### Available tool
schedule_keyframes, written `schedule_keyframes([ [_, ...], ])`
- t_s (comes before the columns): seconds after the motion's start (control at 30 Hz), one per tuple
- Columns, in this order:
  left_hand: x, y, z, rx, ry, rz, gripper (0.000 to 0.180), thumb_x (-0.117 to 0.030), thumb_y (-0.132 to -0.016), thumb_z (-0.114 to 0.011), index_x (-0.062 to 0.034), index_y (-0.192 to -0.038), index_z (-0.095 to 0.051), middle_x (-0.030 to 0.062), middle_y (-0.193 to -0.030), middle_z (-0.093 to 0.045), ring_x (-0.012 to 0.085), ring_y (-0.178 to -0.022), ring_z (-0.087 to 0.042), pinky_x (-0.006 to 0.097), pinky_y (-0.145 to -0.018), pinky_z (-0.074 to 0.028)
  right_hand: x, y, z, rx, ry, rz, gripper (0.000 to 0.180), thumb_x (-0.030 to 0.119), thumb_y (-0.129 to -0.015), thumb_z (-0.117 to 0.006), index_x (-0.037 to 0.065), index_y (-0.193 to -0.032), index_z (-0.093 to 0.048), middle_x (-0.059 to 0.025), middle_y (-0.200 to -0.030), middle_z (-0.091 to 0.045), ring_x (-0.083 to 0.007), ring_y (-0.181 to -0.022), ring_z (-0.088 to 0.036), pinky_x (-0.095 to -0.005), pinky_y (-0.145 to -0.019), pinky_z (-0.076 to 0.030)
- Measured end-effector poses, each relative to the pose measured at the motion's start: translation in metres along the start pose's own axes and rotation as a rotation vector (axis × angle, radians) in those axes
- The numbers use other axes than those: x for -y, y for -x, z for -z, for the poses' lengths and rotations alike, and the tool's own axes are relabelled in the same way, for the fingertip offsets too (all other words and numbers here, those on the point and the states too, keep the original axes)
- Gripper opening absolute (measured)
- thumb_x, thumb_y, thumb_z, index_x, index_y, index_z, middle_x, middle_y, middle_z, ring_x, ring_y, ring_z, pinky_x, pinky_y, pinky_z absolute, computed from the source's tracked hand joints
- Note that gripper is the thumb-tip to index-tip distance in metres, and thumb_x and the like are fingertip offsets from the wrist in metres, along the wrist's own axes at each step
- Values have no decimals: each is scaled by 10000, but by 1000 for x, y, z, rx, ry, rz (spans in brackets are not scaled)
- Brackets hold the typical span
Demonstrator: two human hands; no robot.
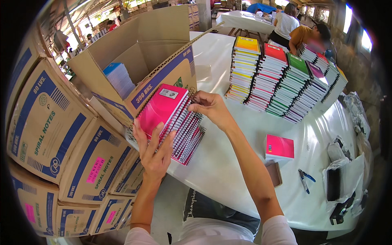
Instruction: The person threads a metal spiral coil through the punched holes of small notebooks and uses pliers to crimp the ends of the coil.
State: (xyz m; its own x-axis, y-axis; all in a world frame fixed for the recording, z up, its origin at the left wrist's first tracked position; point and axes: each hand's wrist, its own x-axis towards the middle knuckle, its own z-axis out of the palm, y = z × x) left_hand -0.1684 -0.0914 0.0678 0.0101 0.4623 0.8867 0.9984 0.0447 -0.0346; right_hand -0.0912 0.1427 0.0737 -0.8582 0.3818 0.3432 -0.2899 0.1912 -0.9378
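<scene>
A stack of pink spiral notebooks [157, 105] stands at the table's left edge, against an open cardboard box [163, 77]. Dark wire coils [179, 118] run in rows down its near right side. My left hand [154, 157] rests with fingers spread against the stack's near side, fingertips on the top cover and coils. At the far right corner of the stack, my right hand [210, 107] pinches thumb and fingers together beside the coil ends. What lies between those fingertips is too small to make out.
Closed cartons [49, 118] are piled on my left. A blue-white stack [118, 77] sits inside the open box. Tall rows of coloured notebooks [277, 77] stand at the far right. Nearer lie small pink booklets [279, 147], blue-handled pliers [305, 179] and plastic wrapping [351, 179]. Co-workers are beyond.
</scene>
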Motion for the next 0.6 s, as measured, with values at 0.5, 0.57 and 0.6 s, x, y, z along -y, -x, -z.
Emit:
schedule_keyframes([
  [0.5, 18, 25, -31, -186, -87, -51, 541, -44, -951, -517, -119, -1476, -411, 163, -1606, -239, 521, -1471, -28, 714, -1132, -33, 12, 64, 47, -277, 560, 307, 285, 90, -851, -742, 9, -1110, -656, -95, -1094, -656, -228, -1044, -608, -319, -892, -478],
  [0.57, 17, 26, -38, -194, -55, -6, 430, -41, -923, -560, -86, -1348, -510, 163, -1598, -260, 545, -1463, -7, 710, -1128, -29, 12, 99, 70, -303, 625, 215, 261, 50, -828, -744, 10, -1076, -669, -95, -1101, -661, -233, -1034, -613, -322, -881, -482],
  [0.6, 16, 27, -41, -198, -41, 17, 376, -39, -909, -581, -70, -1284, -560, 163, -1594, -270, 557, -1458, 3, 708, -1125, -27, 12, 114, 74, -329, 629, 156, 255, 34, -821, -741, 7, -1066, -672, -94, -1095, -663, -234, -1031, -615, -323, -878, -484],
])
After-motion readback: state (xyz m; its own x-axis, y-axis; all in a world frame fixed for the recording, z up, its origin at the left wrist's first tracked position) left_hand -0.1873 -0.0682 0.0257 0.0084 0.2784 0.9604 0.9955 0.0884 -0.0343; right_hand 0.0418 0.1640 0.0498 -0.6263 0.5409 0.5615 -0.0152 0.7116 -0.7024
